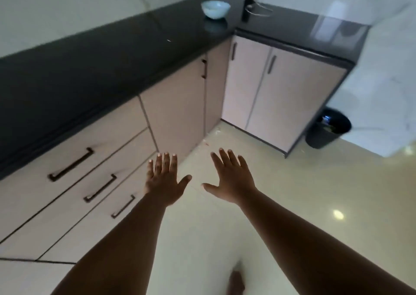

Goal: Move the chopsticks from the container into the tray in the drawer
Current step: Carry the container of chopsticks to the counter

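Evidently nothing is held: the left hand [163, 180] and right hand [231, 177] hover spread flat above the floor beside the shut drawers [74, 171]. No chopsticks or container show; presumably light, stiff, slippery sticks, best pinched mid-length

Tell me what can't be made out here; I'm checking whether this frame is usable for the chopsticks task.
All from the head view:
- Drawers: all three closed, so any tray inside is hidden by their fronts.
- Chopsticks and their container: not identifiable anywhere.
- Dark object in the counter corner: too small and blurred to name.
- Bowl: contents unclear.
- Bin: contents blurred.
- Left hand and right hand: open, holding nothing.
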Tool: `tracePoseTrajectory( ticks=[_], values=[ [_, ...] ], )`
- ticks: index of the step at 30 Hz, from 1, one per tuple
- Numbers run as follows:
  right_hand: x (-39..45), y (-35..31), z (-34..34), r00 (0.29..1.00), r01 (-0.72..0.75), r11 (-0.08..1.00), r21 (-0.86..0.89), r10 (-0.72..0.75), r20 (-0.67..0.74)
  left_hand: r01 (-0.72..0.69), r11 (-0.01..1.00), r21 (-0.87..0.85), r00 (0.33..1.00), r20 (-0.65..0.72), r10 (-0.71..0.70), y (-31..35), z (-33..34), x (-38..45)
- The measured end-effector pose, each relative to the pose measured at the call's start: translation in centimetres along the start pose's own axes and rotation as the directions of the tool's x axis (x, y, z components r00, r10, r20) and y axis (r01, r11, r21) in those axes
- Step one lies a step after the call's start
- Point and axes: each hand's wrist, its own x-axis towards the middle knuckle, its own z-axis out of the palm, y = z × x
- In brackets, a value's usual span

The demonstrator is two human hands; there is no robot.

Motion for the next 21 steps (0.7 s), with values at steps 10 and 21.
tracePoseTrajectory(
  ticks=[10,21],
  values=[
    [-18.3,15.4,3.5,0.846,-0.531,0.832,0.161,0.532,0.036,-0.55,0.821,0.154,0.832,0.178,0.525,20.6,5.4,-3.0],
    [-44.6,32.7,6.4,0.504,-0.84,0.455,0.295,0.856,0.117,-0.87,0.464,0.167,0.493,0.29,0.82,51.8,9.8,-14.2]
  ],
)
